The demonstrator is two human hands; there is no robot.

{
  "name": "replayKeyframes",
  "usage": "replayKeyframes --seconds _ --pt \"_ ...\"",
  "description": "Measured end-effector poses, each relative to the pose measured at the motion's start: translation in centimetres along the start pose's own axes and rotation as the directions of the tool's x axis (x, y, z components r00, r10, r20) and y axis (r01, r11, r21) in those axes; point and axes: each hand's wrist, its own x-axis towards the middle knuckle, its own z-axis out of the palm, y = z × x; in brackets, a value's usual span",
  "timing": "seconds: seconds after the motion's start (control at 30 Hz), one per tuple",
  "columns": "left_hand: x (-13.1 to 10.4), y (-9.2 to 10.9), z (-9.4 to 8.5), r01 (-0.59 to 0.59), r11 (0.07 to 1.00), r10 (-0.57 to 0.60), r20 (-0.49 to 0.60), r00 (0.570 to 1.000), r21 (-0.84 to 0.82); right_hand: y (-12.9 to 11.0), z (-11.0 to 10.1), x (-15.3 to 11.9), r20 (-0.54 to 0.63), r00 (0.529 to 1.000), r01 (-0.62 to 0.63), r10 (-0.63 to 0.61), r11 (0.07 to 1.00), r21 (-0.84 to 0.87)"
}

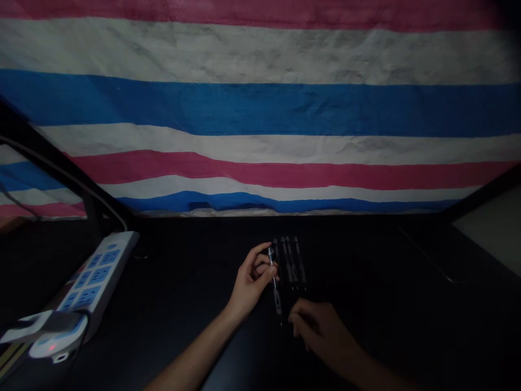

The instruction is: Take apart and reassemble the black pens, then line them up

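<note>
My left hand (pixel 253 276) pinches a clear-barrelled pen (pixel 277 298) with a dark grip by its upper half. The pen's tip points down toward me. Just right of that tip, my right hand (pixel 311 323) is closed with fingers curled and thumb pressed in; whatever it may hold is too dark and small to make out. Beyond both hands, several similar pens (pixel 301 260) lie side by side on the black table (pixel 366 293), their tips toward me.
A white power strip (pixel 118 271) with blue sockets, a plugged-in adapter and a red light stands at the left. Striped sheeting (pixel 260 108) hangs behind the table. Dark slanted frame bars flank both sides.
</note>
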Motion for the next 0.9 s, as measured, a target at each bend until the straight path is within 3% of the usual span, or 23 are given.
replayKeyframes --seconds 0.4,0.9 --pt "0.60 0.02 -0.16 -0.029 1.000 0.029 -0.074 0.997 0.006 0.17 -0.11 0.26 0.003 1.000 -0.003 0.003 1.000 -0.017" --pt "0.61 -0.16 -0.26 -0.043 0.999 0.045 -0.063 0.997 0.027 0.03 -0.04 0.11 0.000 1.000 -0.008 0.008 1.000 -0.019"
